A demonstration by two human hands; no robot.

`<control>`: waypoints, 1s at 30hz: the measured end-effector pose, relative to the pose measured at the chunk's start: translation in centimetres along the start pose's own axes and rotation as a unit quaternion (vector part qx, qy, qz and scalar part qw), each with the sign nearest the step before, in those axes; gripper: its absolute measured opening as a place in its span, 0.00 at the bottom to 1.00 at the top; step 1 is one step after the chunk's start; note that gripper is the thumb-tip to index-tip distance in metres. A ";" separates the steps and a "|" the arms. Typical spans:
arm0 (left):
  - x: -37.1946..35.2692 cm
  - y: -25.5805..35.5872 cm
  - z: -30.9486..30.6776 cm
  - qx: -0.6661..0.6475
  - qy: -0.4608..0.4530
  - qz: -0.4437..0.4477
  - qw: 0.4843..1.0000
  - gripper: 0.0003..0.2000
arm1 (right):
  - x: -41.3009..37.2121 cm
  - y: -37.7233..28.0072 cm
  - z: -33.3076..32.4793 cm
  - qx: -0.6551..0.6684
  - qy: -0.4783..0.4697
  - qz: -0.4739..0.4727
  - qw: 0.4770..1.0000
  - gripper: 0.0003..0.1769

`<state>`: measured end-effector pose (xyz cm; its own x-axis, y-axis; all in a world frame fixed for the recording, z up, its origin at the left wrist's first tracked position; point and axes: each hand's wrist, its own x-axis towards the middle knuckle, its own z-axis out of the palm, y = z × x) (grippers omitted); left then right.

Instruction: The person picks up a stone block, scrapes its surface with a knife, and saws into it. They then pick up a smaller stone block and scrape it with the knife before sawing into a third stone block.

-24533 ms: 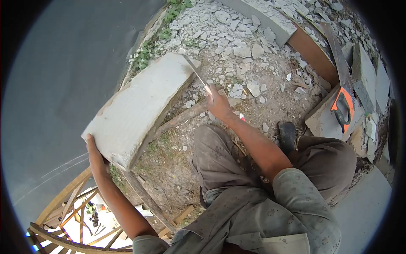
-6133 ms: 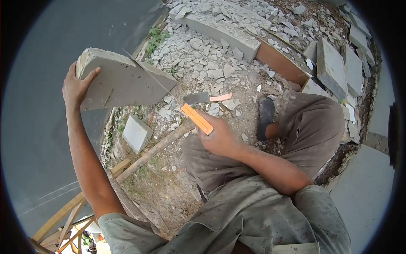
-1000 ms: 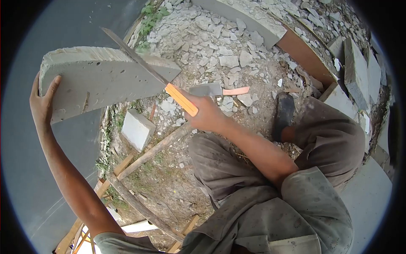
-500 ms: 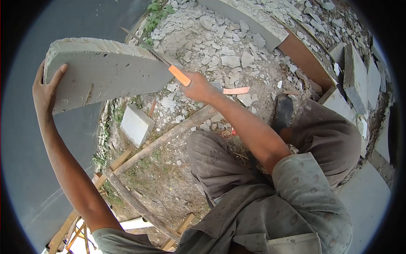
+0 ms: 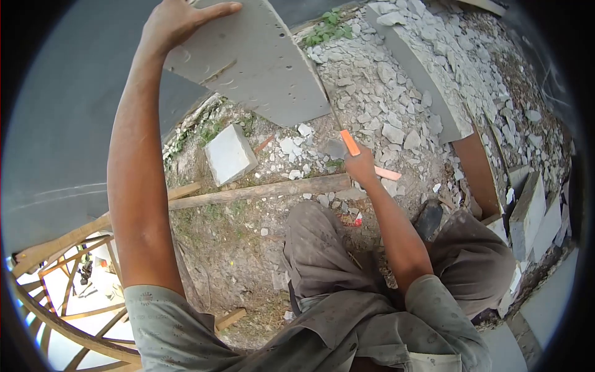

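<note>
My left hand (image 5: 180,25) grips the upper end of a large grey concrete slab (image 5: 254,68), its thumb over the pitted face. The slab tilts, and its upper end runs out of view. My right hand (image 5: 361,164) is closed around the orange handle (image 5: 349,142) of a long, thin-bladed tool like a machete. Its narrow blade (image 5: 336,119) runs up along the slab's right edge, mostly seen edge-on. Just behind my right hand, a second tool with a pinkish handle (image 5: 388,173) lies on the ground.
A smaller pale block (image 5: 230,155) sits below the slab. Wooden poles (image 5: 266,190) cross the ground. Broken chips (image 5: 390,87) cover the right side, beside a long low slab (image 5: 415,68). More slabs (image 5: 530,208) lean at far right. Dark grey surface (image 5: 68,105) fills the left.
The slab has swung to a steeper tilt and sits higher in view, with my left hand at its top. The blade has shifted to the slab's right edge. My view has turned too.
</note>
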<state>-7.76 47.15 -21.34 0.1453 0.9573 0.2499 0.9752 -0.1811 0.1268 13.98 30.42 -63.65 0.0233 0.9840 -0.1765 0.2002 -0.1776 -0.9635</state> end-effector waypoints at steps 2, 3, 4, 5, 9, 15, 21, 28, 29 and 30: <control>0.3 0.1 -0.4 0.050 0.015 -0.012 0.999 0.46 | 2.2 -2.1 -0.4 0.022 0.014 0.006 1.000 0.11; 1.0 0.1 -0.3 0.076 0.009 -0.048 0.996 0.44 | 1.5 -3.9 -0.9 0.049 0.033 -0.010 0.998 0.10; 1.2 0.3 -0.1 0.092 -0.017 -0.083 0.992 0.44 | 0.1 -5.3 -1.7 0.075 0.056 -0.019 0.995 0.10; 2.0 0.8 -0.2 0.108 -0.035 -0.111 0.987 0.44 | -0.9 -6.7 -2.3 0.087 0.050 -0.040 0.994 0.16; 3.9 -0.4 1.4 0.168 -0.057 -0.137 0.975 0.38 | -3.8 -12.0 -3.3 0.130 0.062 -0.095 0.985 0.30; -0.4 -3.5 -1.0 -0.052 -0.165 -0.225 0.959 0.41 | -9.9 -19.2 -5.2 0.135 0.045 -0.141 0.980 0.31; -4.5 -4.8 1.3 -0.258 -0.080 -0.179 0.946 0.42 | -18.6 -20.2 -5.6 0.076 -0.050 -0.179 0.980 0.38; -5.6 0.1 -0.2 -0.369 -0.070 -0.294 0.879 0.32 | -22.8 -21.2 -5.8 0.106 -0.052 -0.212 0.970 0.37; -5.6 0.4 0.4 -0.364 -0.080 -0.311 0.874 0.31 | -23.8 -21.5 -5.9 0.086 -0.043 -0.239 0.966 0.37; -6.0 1.3 0.6 -0.341 -0.069 -0.303 0.887 0.32 | -24.0 -22.0 -6.0 0.082 -0.041 -0.243 0.966 0.37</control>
<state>-7.23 41.31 -23.23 -0.3056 0.9357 -0.1762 0.5600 0.3263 0.7615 14.90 10.76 -37.03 -0.1128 0.9488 0.2952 0.0111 0.2982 -0.9544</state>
